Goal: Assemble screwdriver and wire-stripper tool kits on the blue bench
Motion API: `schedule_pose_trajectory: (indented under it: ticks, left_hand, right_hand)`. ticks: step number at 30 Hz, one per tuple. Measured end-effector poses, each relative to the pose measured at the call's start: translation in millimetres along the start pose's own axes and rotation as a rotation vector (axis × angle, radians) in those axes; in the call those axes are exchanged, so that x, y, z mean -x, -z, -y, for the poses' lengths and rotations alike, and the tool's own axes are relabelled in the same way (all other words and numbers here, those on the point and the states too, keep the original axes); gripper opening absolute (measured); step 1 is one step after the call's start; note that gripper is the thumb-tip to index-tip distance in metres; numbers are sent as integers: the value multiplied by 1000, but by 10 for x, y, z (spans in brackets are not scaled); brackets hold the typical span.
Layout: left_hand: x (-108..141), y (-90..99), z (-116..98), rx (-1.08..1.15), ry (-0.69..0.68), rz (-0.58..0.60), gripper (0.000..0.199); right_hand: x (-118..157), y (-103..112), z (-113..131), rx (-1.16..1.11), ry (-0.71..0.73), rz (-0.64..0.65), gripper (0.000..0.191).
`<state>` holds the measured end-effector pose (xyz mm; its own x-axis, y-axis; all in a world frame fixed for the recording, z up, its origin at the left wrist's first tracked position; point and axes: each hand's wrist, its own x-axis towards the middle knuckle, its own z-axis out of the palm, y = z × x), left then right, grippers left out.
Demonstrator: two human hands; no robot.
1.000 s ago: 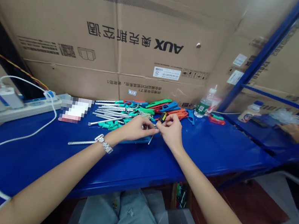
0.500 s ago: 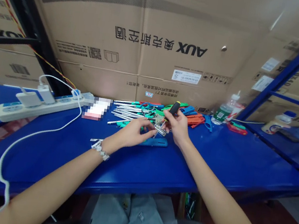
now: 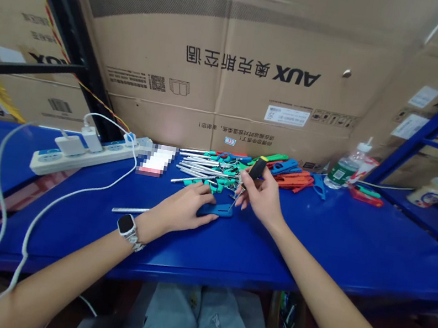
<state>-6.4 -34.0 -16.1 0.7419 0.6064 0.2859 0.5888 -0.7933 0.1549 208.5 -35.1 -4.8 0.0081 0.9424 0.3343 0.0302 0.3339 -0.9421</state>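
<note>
My right hand [image 3: 261, 196] is closed round a screwdriver [image 3: 257, 169] with a black and yellow handle. Its thin shaft points down, and the tip is at the right end of a flat blue plastic piece [image 3: 223, 210]. That piece lies on the table under my left hand [image 3: 186, 206], whose fingers grip its left part. A silver rod [image 3: 129, 209] sticks out to the left from beneath the left hand; whether it joins the blue piece is hidden. Just behind both hands lies a pile of silver rods with green ends [image 3: 201, 168].
Orange plastic pieces [image 3: 294, 181] and blue ones [image 3: 286, 165] lie behind my right hand. A power strip [image 3: 73, 156] with chargers and a white cable [image 3: 85, 186] occupies the left. A green-labelled bottle [image 3: 344, 171] stands at right; a large cardboard box [image 3: 244, 34] rises behind.
My left hand has come down onto the blue piece and grips it. The screwdriver tip has moved down to the piece's right end. The view has shifted slightly left.
</note>
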Motion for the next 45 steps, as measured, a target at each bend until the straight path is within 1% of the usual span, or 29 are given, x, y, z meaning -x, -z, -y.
schedule_pose_trajectory:
  ticks: [2, 4, 7, 9, 12, 15, 20, 25, 29, 31, 35, 38, 41, 45]
  left_hand:
    - [-7, 26, -7, -53, -8, -11, 43]
    - [-99, 3, -24, -69, -26, -4, 48]
    - [-269, -76, -16, -5, -58, 23, 38]
    - [-319, -119, 22, 66, -60, 12, 33]
    - [-277, -144, 92, 122, -54, -6, 35]
    - [-194, -149, 114, 143, -33, -4, 36]
    - [-161, -173, 64, 164, 16, -2, 38]
    - [-167, -182, 55, 179, 11, -15, 37]
    - [-167, -177, 60, 193, 11, -22, 37]
    - [-167, -175, 58, 205, 5, -22, 35]
    - [-163, -176, 61, 206, 0, -17, 31]
    - [-162, -181, 67, 203, 8, -10, 31]
    - [-161, -192, 68, 214, 5, -12, 32]
    - [-137, -193, 51, 205, 6, -44, 33]
  right_hand:
    - [-38, -97, 39, 39, 40, 50, 48]
    - [-109, -161, 58, 76, 62, 71, 47]
    - [-196, -183, 40, 86, 82, 51, 46]
    - [-199, -162, 12, 67, 89, 22, 46]
    - [-135, -135, -21, 64, 87, -8, 46]
    - [-64, -148, -33, 91, 84, -3, 47]
    - [-36, -173, -57, 133, 126, 34, 44]
    - [-38, -159, -81, 153, 120, 53, 42]
    - [-38, -154, -89, 147, 132, 118, 41]
    - [-48, -150, -92, 118, 114, 127, 44]
    - [-87, -135, -77, 14, 28, 113, 52]
    - [-112, -100, -32, -8, -13, 166, 51]
    - [-123, -28, 26, -2, -35, 258, 46]
    - [-128, 80, 65, 3, -20, 377, 40]
